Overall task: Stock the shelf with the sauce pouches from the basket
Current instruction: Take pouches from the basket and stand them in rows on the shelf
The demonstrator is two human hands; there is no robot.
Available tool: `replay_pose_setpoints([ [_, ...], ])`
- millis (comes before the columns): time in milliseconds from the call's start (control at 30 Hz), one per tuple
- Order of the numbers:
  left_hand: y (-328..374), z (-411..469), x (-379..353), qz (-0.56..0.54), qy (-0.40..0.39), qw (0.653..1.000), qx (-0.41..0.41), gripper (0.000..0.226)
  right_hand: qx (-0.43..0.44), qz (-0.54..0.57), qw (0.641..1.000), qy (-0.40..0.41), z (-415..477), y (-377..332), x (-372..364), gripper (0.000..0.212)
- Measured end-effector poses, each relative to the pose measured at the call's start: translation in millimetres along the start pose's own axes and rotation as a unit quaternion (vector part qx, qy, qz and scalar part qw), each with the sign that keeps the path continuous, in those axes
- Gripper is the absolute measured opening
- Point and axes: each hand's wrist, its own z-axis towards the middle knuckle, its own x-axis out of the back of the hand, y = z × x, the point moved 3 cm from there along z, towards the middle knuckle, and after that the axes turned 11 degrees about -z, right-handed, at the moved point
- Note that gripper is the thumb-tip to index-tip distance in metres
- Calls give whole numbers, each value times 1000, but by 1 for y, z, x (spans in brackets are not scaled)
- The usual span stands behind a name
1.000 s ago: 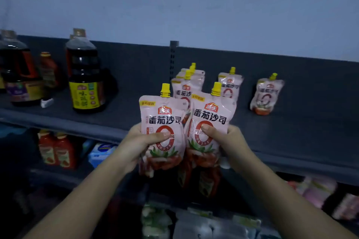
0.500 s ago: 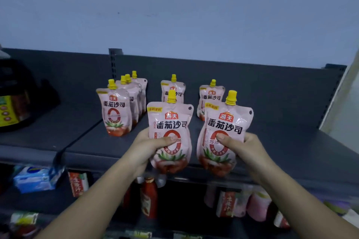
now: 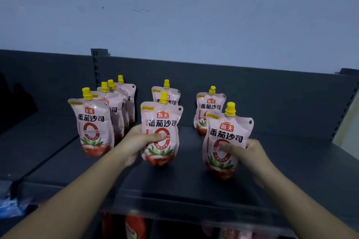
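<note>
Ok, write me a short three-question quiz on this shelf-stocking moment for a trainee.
1. True or false: the left hand holds the middle pouch by its cap.
2. How many pouches stand in the row at the left of the shelf? A) two B) four C) six
3. Fill the gap: the right hand grips the front right pouch, whose cap is ___.

Key: 1. False, it grips the body of the pouch. 2. B. 3. Yellow.
</note>
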Motion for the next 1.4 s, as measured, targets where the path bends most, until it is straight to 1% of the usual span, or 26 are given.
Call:
replay_pose_setpoints([
  [200,7,46,10,19,-36,999,-2,24,6,3,1000,0,45,-2,-8,10],
  [333,3,68,19,6,-39,999,6,26,10,1,1000,-7,65,2,-13,12],
  [500,-3,79,22,-3,-40,999,10,26,7,18,1000,-19,79,9,-17,10],
  [600,-4,79,21,-1,-48,999,6,27,1,24,999,-22,88,12,-12,12],
  [667,-3,78,21,11,-50,999,2,28,-5,26,999,-34,92,13,-9,14],
  [767,-1,75,22,51,-48,997,5,26,-9,22,997,-72,94,14,-6,17],
  [867,0,70,23,121,-50,991,8,29,-14,-21,993,-119,96,18,-1,28],
  [1000,-4,63,27,152,-50,987,2,40,-15,-124,979,-161,97,31,8,42],
  [1067,-3,63,30,160,-34,986,-16,46,-2,-151,976,-159,100,33,10,46],
  [1200,-3,73,28,175,-3,983,-51,48,42,-208,969,-130,111,28,5,45],
  [1300,-6,84,27,173,26,982,-76,48,60,-211,970,-101,120,29,-1,46],
  [1400,-7,96,26,165,38,983,-76,48,56,-212,973,-77,129,31,-3,48],
])
